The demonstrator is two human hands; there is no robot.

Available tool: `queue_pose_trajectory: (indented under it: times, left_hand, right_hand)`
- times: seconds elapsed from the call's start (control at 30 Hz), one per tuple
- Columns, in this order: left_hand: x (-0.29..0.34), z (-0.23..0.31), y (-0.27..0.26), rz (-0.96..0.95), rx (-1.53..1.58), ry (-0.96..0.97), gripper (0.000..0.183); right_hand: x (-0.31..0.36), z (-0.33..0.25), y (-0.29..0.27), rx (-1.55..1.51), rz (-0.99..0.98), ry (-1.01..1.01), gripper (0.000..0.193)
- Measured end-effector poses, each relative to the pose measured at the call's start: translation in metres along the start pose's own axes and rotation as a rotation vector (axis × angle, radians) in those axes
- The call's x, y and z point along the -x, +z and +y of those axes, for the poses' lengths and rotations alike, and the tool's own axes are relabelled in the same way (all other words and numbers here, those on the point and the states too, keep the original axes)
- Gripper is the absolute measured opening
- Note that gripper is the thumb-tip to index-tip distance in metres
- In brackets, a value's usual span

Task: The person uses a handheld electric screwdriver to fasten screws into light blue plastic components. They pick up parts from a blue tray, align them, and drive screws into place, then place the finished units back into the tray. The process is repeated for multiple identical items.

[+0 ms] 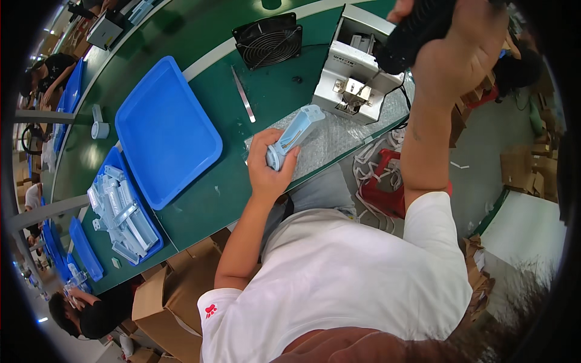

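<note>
My left hand (272, 164) is closed around a pale blue plastic housing (296, 130), a long hollow piece with a rounded end near my palm. Its open side faces up, and small metal parts show inside. Raised at the upper right, my right hand (455, 63) grips a black electric screwdriver (417, 35). The screwdriver's lower end is over a pale metal screw feeder (330, 78), but I cannot tell whether its tip touches it. Bubble wrap (339, 134) lies under the housing and beside the feeder.
Left on the green table stands a large blue tray (209, 142); a smaller blue tray (158, 245) holds several pale blue housings (124, 212). Tweezers (243, 94), a black fan (268, 42) and a tape roll (100, 129) lie beyond. A red stool (384, 192) stands below the edge.
</note>
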State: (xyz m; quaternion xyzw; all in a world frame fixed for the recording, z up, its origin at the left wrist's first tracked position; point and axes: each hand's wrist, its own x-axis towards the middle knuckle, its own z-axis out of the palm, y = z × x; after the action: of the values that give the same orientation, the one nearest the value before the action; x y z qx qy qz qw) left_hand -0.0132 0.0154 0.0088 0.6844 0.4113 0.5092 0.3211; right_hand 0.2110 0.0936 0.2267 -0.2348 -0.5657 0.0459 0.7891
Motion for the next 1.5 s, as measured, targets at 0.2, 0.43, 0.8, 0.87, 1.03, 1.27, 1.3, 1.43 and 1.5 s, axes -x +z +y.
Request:
queue_pose_trajectory:
  times: [0.2,0.43,0.8,0.87,1.03,1.27,1.3,1.43,1.5]
  left_hand:
    - [0.002,-0.004,0.003,0.047,0.019,-0.011,0.034]
    - [0.008,-0.004,0.000,0.023,0.029,-0.037,0.034]
    - [0.003,-0.002,-0.002,0.019,0.036,-0.008,0.034]
    - [0.004,-0.002,-0.002,0.021,0.039,-0.017,0.034]
    - [0.003,-0.002,-0.003,0.017,0.052,0.000,0.035]
    - [0.002,-0.005,-0.003,0.029,0.045,0.011,0.033]
    - [0.002,-0.004,-0.003,0.023,0.042,0.009,0.033]
    - [0.003,-0.003,-0.004,0.021,0.038,0.009,0.033]
    - [0.005,-0.004,-0.004,0.016,0.025,-0.002,0.034]
  right_hand:
    - [0.013,0.017,0.005,0.011,-0.137,-0.084,0.039]
    - [0.039,0.006,-0.017,-0.160,-0.040,0.347,0.055]
    - [0.029,0.006,-0.018,-0.466,-0.070,0.512,0.088]
    - [0.038,0.014,-0.018,-0.431,-0.046,0.526,0.087]
    - [0.049,0.018,-0.021,-0.356,-0.020,0.563,0.086]
    - [0.054,0.017,-0.014,-0.379,0.040,0.586,0.083]
    - [0.054,0.017,-0.015,-0.388,0.011,0.584,0.083]
    - [0.057,0.012,-0.012,-0.273,-0.023,0.563,0.084]
    - [0.066,0.005,0.002,-0.163,-0.006,0.565,0.086]
